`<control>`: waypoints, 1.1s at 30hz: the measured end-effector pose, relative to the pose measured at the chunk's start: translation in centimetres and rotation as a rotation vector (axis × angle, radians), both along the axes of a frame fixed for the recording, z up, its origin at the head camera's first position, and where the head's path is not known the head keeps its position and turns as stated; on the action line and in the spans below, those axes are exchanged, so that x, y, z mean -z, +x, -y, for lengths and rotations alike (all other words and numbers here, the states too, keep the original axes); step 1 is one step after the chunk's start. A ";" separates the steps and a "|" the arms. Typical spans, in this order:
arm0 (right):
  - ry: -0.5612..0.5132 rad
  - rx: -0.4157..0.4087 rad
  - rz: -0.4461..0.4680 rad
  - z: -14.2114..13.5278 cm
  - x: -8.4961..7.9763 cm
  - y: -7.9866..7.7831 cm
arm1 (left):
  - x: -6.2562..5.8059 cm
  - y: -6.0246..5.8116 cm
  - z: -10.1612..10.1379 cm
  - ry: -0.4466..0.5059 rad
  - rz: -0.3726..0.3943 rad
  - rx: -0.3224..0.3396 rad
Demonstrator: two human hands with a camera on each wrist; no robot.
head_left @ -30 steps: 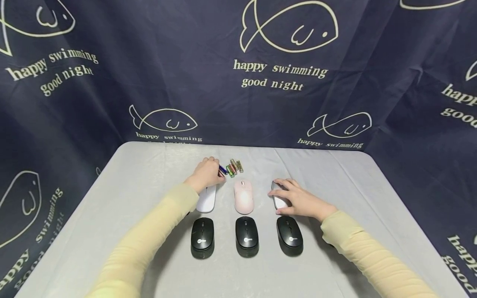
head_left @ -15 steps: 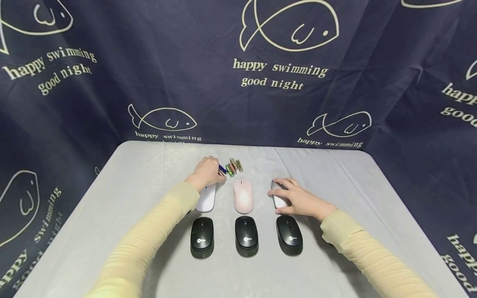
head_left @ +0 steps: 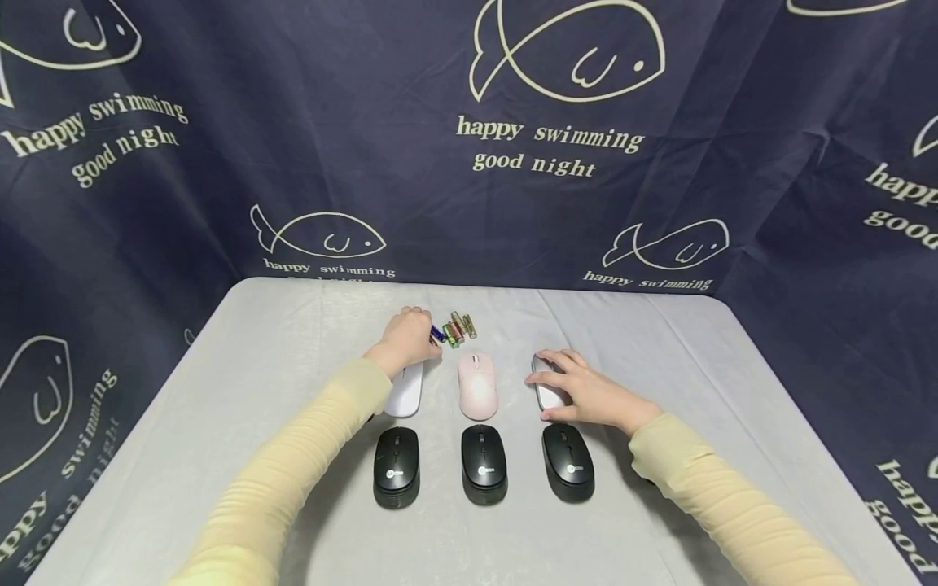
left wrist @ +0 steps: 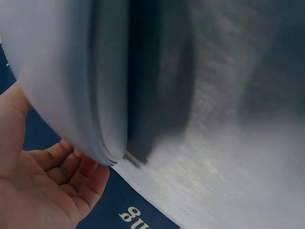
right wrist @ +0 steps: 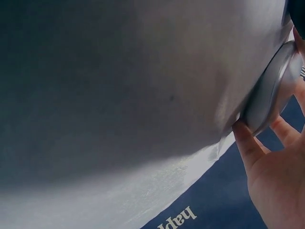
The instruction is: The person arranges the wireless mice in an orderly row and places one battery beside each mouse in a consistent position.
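At the far end of a white computer mouse [head_left: 405,395], my left hand [head_left: 405,338] curls its fingers and thumb round the body. The left wrist view shows bent fingers [left wrist: 90,183] at that mouse's edge, some tips hidden behind it. My right hand [head_left: 582,392] lies over a second white mouse [head_left: 548,397] with a grey side, gripping it between thumb and fingers. In the right wrist view, that mouse [right wrist: 274,88] sits within the grasp. Between both hands stands a pink mouse [head_left: 478,389], untouched. Beside the left thumb lie small batteries [head_left: 457,328], the blue ones closest.
Nearer the person, three black mice stand in a row: left [head_left: 396,464], middle [head_left: 484,462] and right [head_left: 567,460]. All rest on a pale grey tabletop [head_left: 659,334]. A dark blue curtain [head_left: 410,146] printed with fish hangs round its back and sides.
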State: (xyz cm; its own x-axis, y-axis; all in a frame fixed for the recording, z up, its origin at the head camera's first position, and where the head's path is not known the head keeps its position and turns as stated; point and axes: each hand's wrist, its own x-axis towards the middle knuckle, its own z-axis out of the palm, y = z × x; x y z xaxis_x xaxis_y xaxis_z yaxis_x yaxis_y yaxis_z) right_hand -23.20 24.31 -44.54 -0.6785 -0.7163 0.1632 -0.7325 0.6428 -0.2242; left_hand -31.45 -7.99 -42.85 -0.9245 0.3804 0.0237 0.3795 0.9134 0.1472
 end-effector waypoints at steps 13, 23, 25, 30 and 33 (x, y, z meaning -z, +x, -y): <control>0.002 0.005 0.005 0.0 -0.1 0.1 | -0.9 0.2 1.7 0.067 -0.091 0.121; -0.003 0.001 0.001 0.0 -0.1 0.1 | -2.4 1.3 3.2 0.140 -0.135 0.159; -0.006 0.002 0.008 -0.1 -0.1 0.1 | -2.6 1.5 3.7 0.148 -0.139 0.173; -0.010 0.000 0.002 0.0 -0.1 0.1 | -3.0 1.9 5.0 0.165 -0.164 0.235; -0.007 0.000 -0.007 0.0 0.0 0.1 | -3.1 2.2 5.8 0.160 -0.176 0.269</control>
